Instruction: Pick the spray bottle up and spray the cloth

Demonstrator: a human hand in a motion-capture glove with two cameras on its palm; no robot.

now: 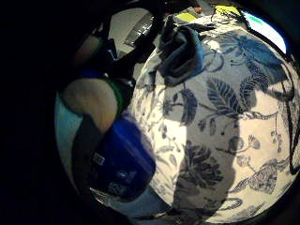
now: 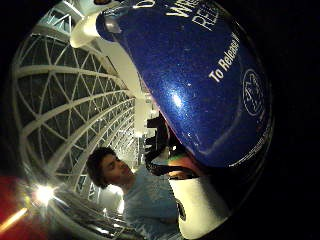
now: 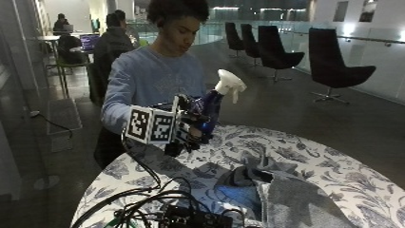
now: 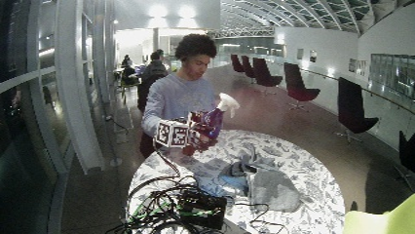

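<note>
Bottle: the spray bottle [image 3: 212, 107] sits left of centre in the outside view, lifted clear of the table [image 3: 354, 183]; its body is dark blue and its trigger head is white.

Hand: the gloved right hand [image 3: 193, 126] has its fingers curled round the blue body, below the white head; the hold looks chosen to keep the bottle upright and free to aim.

Nozzle: the white head points toward the right of the frame and sits higher than the cloth, so I judge a downward tilt is needed before any spray would land on it.

Cloth: the cloth [image 3: 278, 190] lies crumpled in the lower middle of the outside view, on the table, well apart from the bottle; it is grey with a blue fold, bunched so that a broad face is turned up.

Other hand: I cannot tell where the bare hand is or what it does.

Table covering: a white sheet printed with dark leaves and flowers.

Cables: a tangle of black cables [image 3: 152, 206] and a dark box lie at the lower left, near the table edge and beside the cloth.

Writing: in the thumb side palm view the blue body [image 2: 200, 75] carries white lettering, "To Release" readable, with larger letters above it cut off.

Brand: none legible.
</note>
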